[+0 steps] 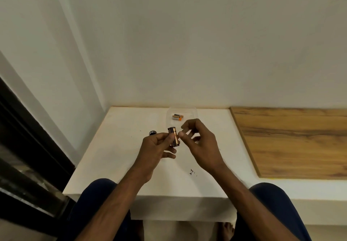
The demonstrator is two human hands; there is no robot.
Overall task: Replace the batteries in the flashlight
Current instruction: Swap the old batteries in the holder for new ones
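Note:
My left hand point(156, 146) grips a short copper-and-black cylinder point(173, 136), which looks like a bundle of batteries or a battery holder, held upright above the white table point(112, 156). My right hand point(197, 137) hovers just to its right with fingers loosely curled; its thumb tip is close to the cylinder, and contact is unclear. A small black flashlight part point(152, 132) lies on the table behind my left hand. Two loose copper-and-black batteries point(177, 117) lie farther back inside a clear plastic tray point(189, 111).
The white table stands in a corner, against white walls at the back and left. A wooden board point(291, 141) lies on the ledge to the right. Dark marks point(191, 172) spot the table near my right forearm. My knees are under the front edge.

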